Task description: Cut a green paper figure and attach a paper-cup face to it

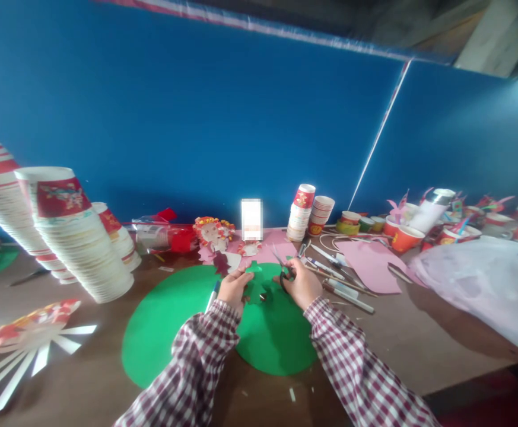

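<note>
My left hand (234, 288) is closed in a pinch on a small green paper piece (255, 268), held over the green sheets. My right hand (304, 284) is wrapped around the black handles of a pair of scissors (280, 258), whose blades point up and away from me, just right of the piece. Below lie two large rounded green paper sheets (161, 326), the right one partly shaded by my hands. Beside my left wrist lies a marker (213, 295). A dark maroon cutout (221, 263) rests just beyond my left hand.
Tall stacks of paper cups (78, 237) stand at left, near a cup cut into strips (40, 332). More stacked cups (302, 213) stand at the back. Pens (350, 295), pink paper (369, 264) and a white plastic bag (481, 284) lie right. A blue wall (223, 118) rises behind.
</note>
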Tool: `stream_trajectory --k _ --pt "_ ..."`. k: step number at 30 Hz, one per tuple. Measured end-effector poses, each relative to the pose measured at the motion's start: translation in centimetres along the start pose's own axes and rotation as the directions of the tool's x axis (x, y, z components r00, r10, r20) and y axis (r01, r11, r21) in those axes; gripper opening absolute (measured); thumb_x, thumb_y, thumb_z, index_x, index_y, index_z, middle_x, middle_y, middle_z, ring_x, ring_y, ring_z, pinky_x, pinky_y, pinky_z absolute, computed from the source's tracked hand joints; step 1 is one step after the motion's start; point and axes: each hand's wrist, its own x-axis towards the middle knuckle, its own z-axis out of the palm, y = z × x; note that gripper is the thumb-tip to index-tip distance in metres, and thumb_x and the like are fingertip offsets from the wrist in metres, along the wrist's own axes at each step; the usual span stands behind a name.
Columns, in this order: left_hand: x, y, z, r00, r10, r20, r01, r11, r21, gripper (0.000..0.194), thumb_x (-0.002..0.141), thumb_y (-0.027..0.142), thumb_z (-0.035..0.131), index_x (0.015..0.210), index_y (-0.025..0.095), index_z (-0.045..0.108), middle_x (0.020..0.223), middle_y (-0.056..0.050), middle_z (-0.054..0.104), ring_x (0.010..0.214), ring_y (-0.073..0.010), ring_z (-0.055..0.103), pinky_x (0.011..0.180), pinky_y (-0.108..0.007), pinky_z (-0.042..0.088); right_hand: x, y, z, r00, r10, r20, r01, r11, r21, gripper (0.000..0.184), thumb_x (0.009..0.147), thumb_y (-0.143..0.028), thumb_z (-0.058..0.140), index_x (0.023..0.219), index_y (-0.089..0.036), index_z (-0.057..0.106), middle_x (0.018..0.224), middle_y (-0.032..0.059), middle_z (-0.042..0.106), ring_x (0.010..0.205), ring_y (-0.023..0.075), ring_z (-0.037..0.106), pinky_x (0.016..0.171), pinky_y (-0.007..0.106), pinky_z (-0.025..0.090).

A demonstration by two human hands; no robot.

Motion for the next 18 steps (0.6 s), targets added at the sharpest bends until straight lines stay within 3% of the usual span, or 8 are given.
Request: stream_trajectory --k 4,7,10,14,18 --pt "-0.4 0.2 0.2 0.999 0.016 0.034 -0.015 1.0 -0.024 0.043 0.058 0.011 0.07 0.1 0.014 0.062 0.049 0.007 0.051 0.037 -0.0065 0.045 0.029 -0.015 0.03 0.2 0.5 0.2 0.997 -0.044 0.065 0.049 0.996 -0.078 0.049 0.065 -0.038 0.069 0.108 -0.021 0.052 0.096 0.0046 0.065 0.092 0.0222 0.06 0.073 0.029 0.043" --pt "-0.5 0.3 0.3 0.996 0.037 0.076 -0.033 0.998 -0.051 0.04 0.058 0.007 0.067 0.097 0.013 0.061 0.053 0.006 0.054 0.041 -0.0081 0.049 0.033 -0.017 0.036 0.4 0.8 0.4 0.992 -0.092 0.085 0.104 0.984 -0.142 0.068 0.063 -0.038 0.07 0.121 -0.014 0.046 0.116 0.0122 0.057 0.109 0.0272 0.051 0.09 0.034 0.039" --pt "-0.3 0.2 0.3 0.993 0.064 0.103 -0.056 0.995 -0.079 0.035 0.058 0.004 0.064 0.092 0.013 0.059 0.058 0.004 0.057 0.044 -0.008 0.052 0.041 -0.019 0.043 0.4 0.9 0.3 0.983 -0.091 0.16 0.122 0.974 -0.19 0.083 0.063 -0.038 0.071 0.132 -0.009 0.036 0.127 0.0173 0.05 0.118 0.0301 0.045 0.096 0.036 0.036" --pt "0.3 -0.2 0.0 0.992 0.076 0.102 -0.069 0.995 -0.07 0.032 0.064 0.005 0.065 0.094 0.014 0.057 0.07 0.002 0.062 0.052 -0.008 0.056 0.049 -0.02 0.047 0.2 0.3 -0.5 0.972 -0.093 0.218 0.155 0.945 -0.287 0.089 0.063 -0.044 0.072 0.136 -0.016 0.029 0.119 0.0164 0.055 0.112 0.0315 0.051 0.085 0.035 0.042" --pt "0.8 -0.6 -0.5 0.997 0.048 0.064 -0.048 0.999 0.003 0.022 0.084 0.024 0.057 0.104 0.013 0.055 0.088 -0.003 0.061 0.067 -0.011 0.058 0.058 -0.026 0.051 0.1 -0.3 -1.4 0.99 0.018 0.143 0.044 0.909 -0.415 0.065 0.072 -0.053 0.063 0.124 -0.021 0.039 0.092 0.0109 0.066 0.084 0.028 0.064 0.066 0.032 0.044"
